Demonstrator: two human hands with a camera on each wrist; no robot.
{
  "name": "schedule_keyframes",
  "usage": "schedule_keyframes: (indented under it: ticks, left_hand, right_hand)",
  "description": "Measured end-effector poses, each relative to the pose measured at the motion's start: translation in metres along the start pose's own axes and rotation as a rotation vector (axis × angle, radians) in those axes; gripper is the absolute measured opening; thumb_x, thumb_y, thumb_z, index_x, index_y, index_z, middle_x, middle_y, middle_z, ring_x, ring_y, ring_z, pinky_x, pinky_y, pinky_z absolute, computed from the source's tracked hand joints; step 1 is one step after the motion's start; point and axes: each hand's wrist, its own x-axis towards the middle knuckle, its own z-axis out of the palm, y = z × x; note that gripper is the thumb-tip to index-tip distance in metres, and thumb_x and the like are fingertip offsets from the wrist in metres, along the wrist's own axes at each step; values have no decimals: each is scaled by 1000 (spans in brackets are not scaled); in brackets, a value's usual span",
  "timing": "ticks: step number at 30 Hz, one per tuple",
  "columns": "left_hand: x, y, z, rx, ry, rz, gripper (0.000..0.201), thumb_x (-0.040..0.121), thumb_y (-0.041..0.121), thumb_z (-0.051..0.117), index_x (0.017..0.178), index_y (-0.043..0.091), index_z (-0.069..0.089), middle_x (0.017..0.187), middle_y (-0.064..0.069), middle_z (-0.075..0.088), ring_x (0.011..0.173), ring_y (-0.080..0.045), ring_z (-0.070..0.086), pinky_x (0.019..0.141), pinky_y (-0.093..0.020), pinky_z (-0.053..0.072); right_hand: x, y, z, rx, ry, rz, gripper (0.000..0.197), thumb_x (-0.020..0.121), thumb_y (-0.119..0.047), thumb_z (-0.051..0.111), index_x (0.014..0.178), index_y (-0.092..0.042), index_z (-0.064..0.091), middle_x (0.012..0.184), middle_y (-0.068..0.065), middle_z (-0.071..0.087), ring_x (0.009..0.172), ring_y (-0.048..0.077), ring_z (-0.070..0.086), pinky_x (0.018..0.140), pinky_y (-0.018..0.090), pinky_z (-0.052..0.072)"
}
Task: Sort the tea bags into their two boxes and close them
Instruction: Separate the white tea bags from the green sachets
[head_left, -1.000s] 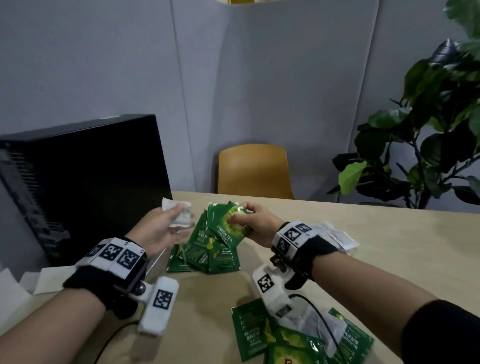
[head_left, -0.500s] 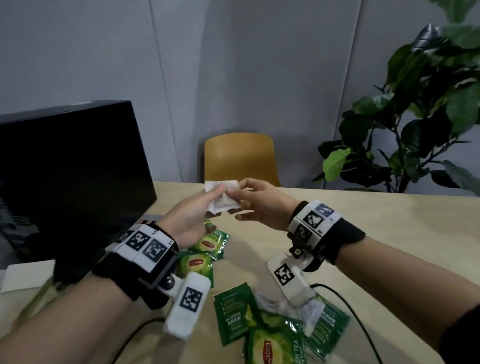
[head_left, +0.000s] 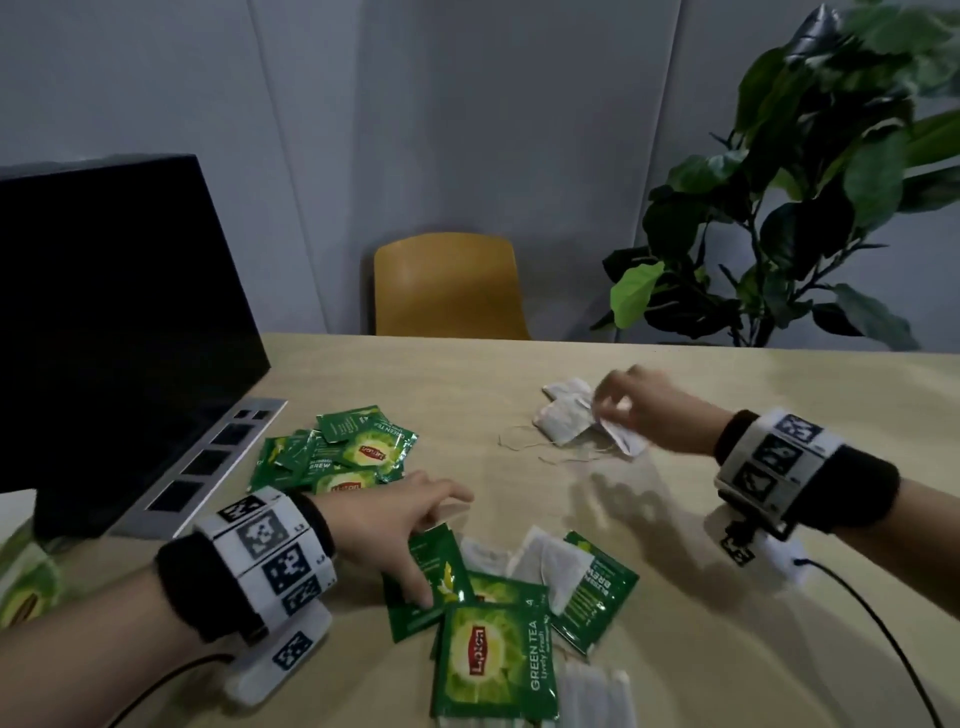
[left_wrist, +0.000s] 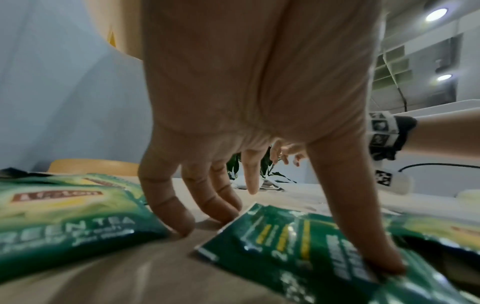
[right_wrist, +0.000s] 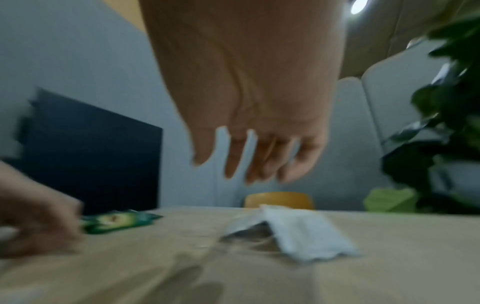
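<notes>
The left hand (head_left: 395, 525), fingers spread, presses a green tea bag (head_left: 423, 582) on the near surface (head_left: 727, 649). Slide it off the pile first. The right hand (head_left: 644, 402) hangs apart over white bags (head_left: 563, 421), far right.

Left hand (head_left: 395, 530) low and palm-down, fingers (left_wrist: 166, 205) spread and nearly straight, thumb stretched out sideways. Right hand (head_left: 644, 410) reaching forward, blurred, palm-down, fingers (right_wrist: 233, 156) hanging loosely apart.

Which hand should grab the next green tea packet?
The left hand. Its fingertips already touch a green packet in the near pile, while the right hand is far off over the white tea bags.
</notes>
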Motion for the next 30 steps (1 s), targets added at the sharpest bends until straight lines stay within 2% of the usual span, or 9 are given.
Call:
schedule_keyframes:
  ticks: [4,9,12,15,17,20,24,28,30]
  left_hand:
    - [-3,0,2,-15,14,-43,90,61,32,85,133,42,30,113,10,46,94,-5,49,79,-20,45]
    - [-20,-12,-18,-352,87,-107,39,67,20,82,98,26,59,98,0,69,87,-17,69,70,-29,58]
    - [-29,-13,-37,-521,92,-88,33,65,21,78,94,11,66,97,-9,73,91,-24,70,79,-35,57]
    - [-34,1,-37,-688,-1,-19,26,64,18,76,87,8,69,98,-14,73,93,-29,69,83,-37,56]
    - [-31,17,-24,-621,-47,33,12,71,14,76,79,18,69,94,-7,72,90,-23,68,74,-30,58]
    - [-24,40,-1,-325,-42,101,25,71,22,79,85,30,61,107,1,64,93,-14,64,71,-24,57]
    - [-20,51,18,-8,-18,210,49,64,33,83,102,28,53,110,13,44,81,3,45,57,-3,37]
    - [-17,55,25,12,-7,148,71,57,34,87,110,33,41,101,14,51,93,-7,48,74,-21,38]
    - [-17,58,24,105,-25,92,71,55,43,86,110,34,42,98,15,52,92,-9,46,84,-32,33]
  right_hand:
    - [-39,-44,22,71,-624,-209,67,76,-35,72,133,-29,37,125,-3,38,107,16,51,92,29,46]
    - [-50,-54,33,-13,-569,-186,60,66,-36,80,110,-21,42,110,-5,33,100,17,42,86,31,45]
    - [-51,-53,33,-52,-568,-155,58,66,-39,80,101,-25,37,107,-4,42,95,16,43,78,29,44]
    - [-50,-49,26,21,-534,-102,62,67,-33,80,112,-19,40,107,-2,57,91,15,51,73,23,45]
    - [-50,-41,14,26,-502,-81,60,71,-29,78,117,-18,41,105,-3,59,88,13,52,67,16,45]
    - [-51,-29,-9,-51,-357,-32,56,72,-25,77,117,-20,45,112,3,62,88,16,54,75,24,51]
    - [-62,-24,-29,43,-84,-1,53,65,-27,82,106,-24,50,95,-2,65,79,17,60,71,30,52]
    - [-88,-43,-21,463,-405,-80,28,64,-24,83,81,-30,61,84,-8,70,73,6,66,66,21,55]
    - [-100,-54,-7,457,-614,-135,24,67,-22,82,83,-27,65,90,-6,72,78,7,66,75,26,56]
